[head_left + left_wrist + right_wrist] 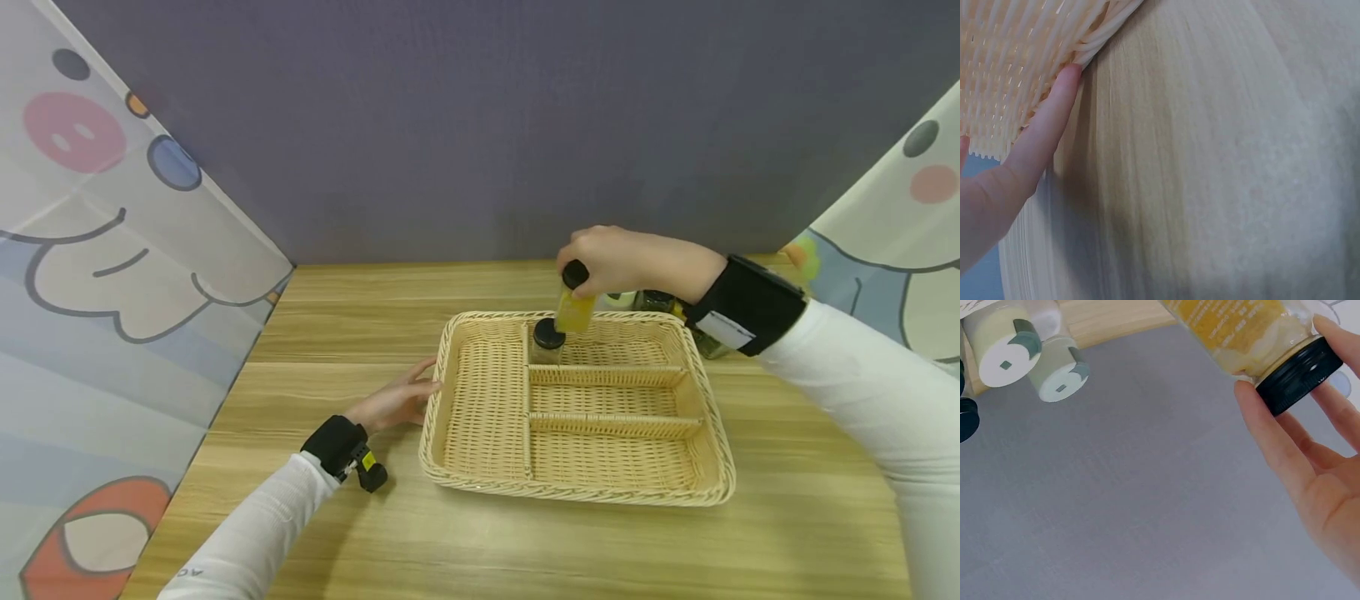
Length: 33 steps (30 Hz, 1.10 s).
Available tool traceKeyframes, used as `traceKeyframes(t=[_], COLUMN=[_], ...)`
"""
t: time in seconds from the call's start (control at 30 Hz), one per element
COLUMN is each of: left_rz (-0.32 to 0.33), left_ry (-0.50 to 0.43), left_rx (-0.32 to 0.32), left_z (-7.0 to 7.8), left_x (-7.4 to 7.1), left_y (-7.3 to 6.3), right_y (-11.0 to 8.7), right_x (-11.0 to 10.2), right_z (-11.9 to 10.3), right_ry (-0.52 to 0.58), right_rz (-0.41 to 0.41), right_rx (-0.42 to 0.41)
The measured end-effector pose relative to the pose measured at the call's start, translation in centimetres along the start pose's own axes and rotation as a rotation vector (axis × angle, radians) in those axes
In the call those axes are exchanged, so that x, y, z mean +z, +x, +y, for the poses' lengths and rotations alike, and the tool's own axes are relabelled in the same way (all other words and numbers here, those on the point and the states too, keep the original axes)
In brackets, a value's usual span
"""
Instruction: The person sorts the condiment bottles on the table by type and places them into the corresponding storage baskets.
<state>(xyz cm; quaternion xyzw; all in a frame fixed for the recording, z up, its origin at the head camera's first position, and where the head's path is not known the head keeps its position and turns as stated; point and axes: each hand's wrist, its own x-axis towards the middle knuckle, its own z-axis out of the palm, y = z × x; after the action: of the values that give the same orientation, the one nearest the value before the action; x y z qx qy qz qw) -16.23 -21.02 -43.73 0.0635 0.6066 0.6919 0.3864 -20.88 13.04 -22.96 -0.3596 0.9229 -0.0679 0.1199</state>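
My right hand (pixel 606 257) grips a clear jar with yellow contents (pixel 576 310) near its black lid (pixel 1300 375). It holds the jar tilted over the back compartment of a woven wicker basket (pixel 570 492). In that compartment, at its left end, stands another jar with a black lid (pixel 549 335), just beside the held one. At the basket's left side, my left hand (pixel 393 402) touches the outer wall. One straight finger (pixel 1054 119) lies along the weave up to the rim in the left wrist view.
Behind the basket's back right corner stand several containers, including a dark-lidded jar (pixel 654 301) and white-capped bottles (pixel 1010 361), partly hidden by my right arm. Thin dividers (pixel 615 425) split the basket. A grey panel (pixel 510 133) rises behind the wooden table (pixel 360 325).
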Motion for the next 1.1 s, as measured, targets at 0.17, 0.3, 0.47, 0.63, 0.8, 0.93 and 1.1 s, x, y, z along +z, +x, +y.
traceKeyframes(t=[0.17,0.3,0.47,0.63,0.8,0.93,1.1], left_rz=[0.003,0.008,0.012,0.015,0.024,0.024,0.030], left_ry=[0.001,0.013,0.007,0.001,-0.005,-0.007,-0.006], left_rx=[-0.001,0.001,-0.002,-0.001,-0.004,-0.004,-0.005], left_z=[0.0,0.0,0.0,0.1,0.1,0.1,0.1], left_x=[0.0,0.1,0.1,0.2,0.3,0.3,0.4], left_y=[0.0,0.0,0.0,0.0,-0.2,-0.3,-0.3], right_y=[-0.4,-0.7,-1.1,-1.5,-1.6,-1.8,-2.0], right_x=[0.3,0.6,0.7,0.8,1.0,1.2,1.5], right_z=[-0.8,-1.3,-2.0,-2.6,-3.4,-4.1,-4.9], right_ry=[0.023,0.039,0.030,-0.001,0.002,0.011,-0.029], right_rz=[-0.005,-0.020,-0.005,0.004,-0.008,-0.013,-0.023], right_rx=[-0.018,-0.027,-0.071,-0.111,-0.150,-0.162,-0.176])
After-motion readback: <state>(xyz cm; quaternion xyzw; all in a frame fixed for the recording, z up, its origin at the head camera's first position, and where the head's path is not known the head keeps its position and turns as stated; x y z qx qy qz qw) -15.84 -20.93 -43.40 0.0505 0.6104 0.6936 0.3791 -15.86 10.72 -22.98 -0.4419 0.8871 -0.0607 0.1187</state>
